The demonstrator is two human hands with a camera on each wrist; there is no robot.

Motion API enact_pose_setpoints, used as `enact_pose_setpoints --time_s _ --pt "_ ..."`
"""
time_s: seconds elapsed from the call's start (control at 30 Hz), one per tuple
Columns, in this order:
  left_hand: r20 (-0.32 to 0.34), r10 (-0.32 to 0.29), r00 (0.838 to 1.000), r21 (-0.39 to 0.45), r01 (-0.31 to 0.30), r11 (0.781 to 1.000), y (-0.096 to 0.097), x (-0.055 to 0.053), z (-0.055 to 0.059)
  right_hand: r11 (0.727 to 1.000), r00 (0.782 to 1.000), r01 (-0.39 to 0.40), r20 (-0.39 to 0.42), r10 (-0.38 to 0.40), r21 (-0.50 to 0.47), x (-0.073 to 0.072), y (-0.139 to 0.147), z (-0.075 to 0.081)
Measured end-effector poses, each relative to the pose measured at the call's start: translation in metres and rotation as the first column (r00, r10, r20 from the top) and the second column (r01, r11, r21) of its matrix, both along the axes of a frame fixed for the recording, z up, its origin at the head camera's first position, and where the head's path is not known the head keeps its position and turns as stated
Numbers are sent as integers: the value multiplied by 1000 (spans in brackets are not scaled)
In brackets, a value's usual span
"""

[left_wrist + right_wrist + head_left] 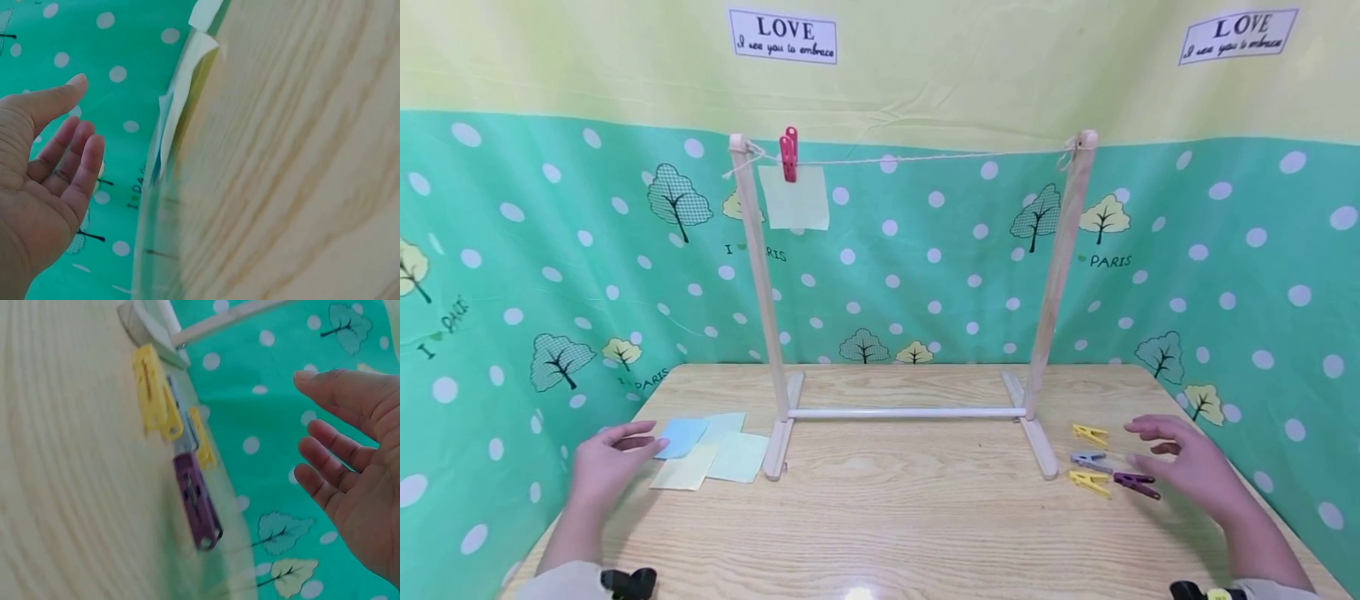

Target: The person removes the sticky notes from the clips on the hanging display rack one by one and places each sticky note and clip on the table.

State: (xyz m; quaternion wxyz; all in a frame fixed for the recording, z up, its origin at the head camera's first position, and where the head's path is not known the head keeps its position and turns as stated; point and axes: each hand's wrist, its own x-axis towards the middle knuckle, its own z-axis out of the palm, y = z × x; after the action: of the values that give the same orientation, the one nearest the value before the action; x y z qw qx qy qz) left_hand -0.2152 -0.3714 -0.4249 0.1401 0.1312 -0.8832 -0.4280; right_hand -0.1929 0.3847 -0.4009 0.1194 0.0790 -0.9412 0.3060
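Observation:
My left hand (608,463) hovers with loosely bent fingers beside a blue paper square (682,437). In the left wrist view, a gap shows between that hand (47,162) and the papers, and it holds nothing. Near the blue square lie a pale yellow square (683,468) and two pale green ones, the nearer (737,457) by the stand's foot. My right hand (1191,467), relaxed and holding nothing, is just right of a purple clothespin (1137,485), a grey-blue clothespin (1090,461) and two yellow clothespins, one far (1089,434) and one near (150,387).
A wooden stand (1052,283) rises mid-table with a string (917,157) across its top. A red clothespin (788,157) pins a pale paper square (797,200) at the string's left end. A dotted green curtain (880,275) surrounds the wooden table (895,517).

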Motion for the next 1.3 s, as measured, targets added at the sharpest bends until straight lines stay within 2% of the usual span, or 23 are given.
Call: enact_pose_setpoints --time_s 0.27,0.47,0.63,0.83,1.03,1.3 --pt "-36 -40 999 -6 40 999 19 1 16 998 992 -64 -107 63 -14 -1 -17 10" --pt "-52 -70 996 -12 70 998 33 1 29 994 983 -106 -154 103 -12 0 -32 25" --pt "-84 -102 991 -19 101 995 45 -2 38 991 970 -137 -205 132 -11 -5 -43 37" --pt "-155 -159 975 -33 156 987 58 -11 54 982 951 -188 -252 177 -20 -11 -56 51" --pt "-209 -201 957 -48 195 980 74 -15 73 975 941 -215 -255 221 50 -15 -70 69" --pt "-258 -247 934 3 256 967 95 -25 94 966 930 -249 -261 259 74 -23 -86 86"
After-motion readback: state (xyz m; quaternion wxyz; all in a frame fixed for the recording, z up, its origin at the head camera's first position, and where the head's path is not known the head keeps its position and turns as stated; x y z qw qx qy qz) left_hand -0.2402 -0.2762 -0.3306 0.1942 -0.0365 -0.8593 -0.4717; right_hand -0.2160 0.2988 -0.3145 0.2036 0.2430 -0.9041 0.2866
